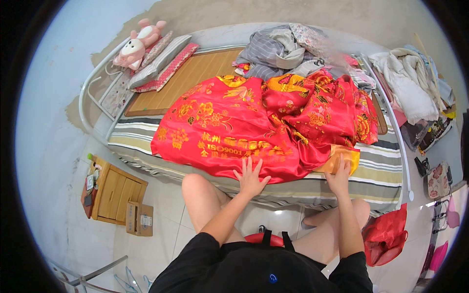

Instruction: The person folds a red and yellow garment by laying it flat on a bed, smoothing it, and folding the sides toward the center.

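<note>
A red satin quilt cover with gold and pink flower embroidery and printed writing lies over the near part of the bed. Its left part is spread fairly flat, while the right part is heaped in folds. My left hand rests palm down with spread fingers on the cover's near edge. At the right, my right hand has its fingers on a yellow-orange corner piece of fabric; whether they pinch it is unclear. Striped bedding shows beneath the cover.
Rumpled grey bedding lies along the wall behind the cover. Pillows and a pink plush toy sit at the bed's left end. A wooden cabinet and a cardboard box stand at left, a red bag at right.
</note>
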A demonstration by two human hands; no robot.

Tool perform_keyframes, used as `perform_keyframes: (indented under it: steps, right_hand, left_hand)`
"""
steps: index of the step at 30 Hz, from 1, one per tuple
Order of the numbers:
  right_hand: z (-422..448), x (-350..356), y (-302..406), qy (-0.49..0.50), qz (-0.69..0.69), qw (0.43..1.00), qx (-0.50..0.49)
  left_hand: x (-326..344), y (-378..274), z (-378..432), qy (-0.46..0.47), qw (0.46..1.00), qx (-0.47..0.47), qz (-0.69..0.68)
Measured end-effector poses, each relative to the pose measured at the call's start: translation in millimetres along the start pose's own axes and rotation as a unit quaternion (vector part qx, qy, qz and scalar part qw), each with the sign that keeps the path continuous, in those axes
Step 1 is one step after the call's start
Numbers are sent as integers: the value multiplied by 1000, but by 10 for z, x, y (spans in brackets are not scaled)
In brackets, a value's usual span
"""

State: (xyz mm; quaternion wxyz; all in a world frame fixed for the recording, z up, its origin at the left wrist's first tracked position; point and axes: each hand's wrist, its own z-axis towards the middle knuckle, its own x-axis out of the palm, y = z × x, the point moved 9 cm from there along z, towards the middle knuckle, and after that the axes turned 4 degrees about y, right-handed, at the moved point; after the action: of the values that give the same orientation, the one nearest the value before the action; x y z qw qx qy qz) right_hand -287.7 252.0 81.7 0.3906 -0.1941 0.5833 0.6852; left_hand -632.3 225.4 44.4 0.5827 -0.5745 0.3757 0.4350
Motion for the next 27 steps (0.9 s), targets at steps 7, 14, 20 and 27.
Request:
perform_keyframes:
  steps: [7,14,20,27]
  right_hand:
    - [-54,162,-275,121,-142,982,-12]
    - [-101,100,-326,76,-70,993,-63]
    - [-38,114,-440,48,-15,996,-77]
    - [-691,-371,-840,153,275,942,112]
  left_hand:
    - [41,-147,-46,-116,992,24,51]
    - [42,-92,-63,-144,988,22,47]
    - [38,-46,-10,-165,986,-6,-13]
    - [135,243,-624,-314,897,-196,-242]
